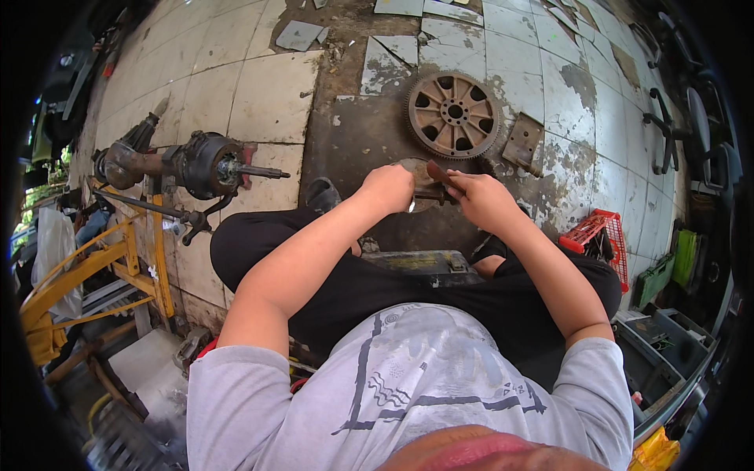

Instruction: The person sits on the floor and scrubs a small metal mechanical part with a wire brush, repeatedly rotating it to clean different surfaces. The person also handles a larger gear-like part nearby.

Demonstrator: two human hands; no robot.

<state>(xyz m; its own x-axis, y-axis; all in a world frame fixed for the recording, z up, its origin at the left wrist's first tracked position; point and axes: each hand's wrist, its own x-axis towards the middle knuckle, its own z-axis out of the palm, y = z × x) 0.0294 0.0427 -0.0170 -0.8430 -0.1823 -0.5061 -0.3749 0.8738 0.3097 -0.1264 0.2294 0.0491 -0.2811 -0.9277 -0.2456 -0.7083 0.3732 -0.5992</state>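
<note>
My left hand [390,188] is closed in a fist, with a small shiny metal end showing below its fingers; the rest of what it grips is hidden. Just to its right, my right hand [477,196] is wrapped round a reddish-brown bar [437,170], which slants up and left from the fingers. Between and below both hands sits a round, worn metal piece [414,166], partly covered by them. Beyond the hands a rusty flywheel [466,129] with a toothed rim lies flat on the dirty floor.
A rusty metal plate [524,140] lies right of the flywheel. At left stand an axle assembly [212,161] and a yellow metal frame [82,271]. A dark box [424,263] sits between my legs. A red crate [616,243] is at right. Broken tiles [298,35] lie farther off.
</note>
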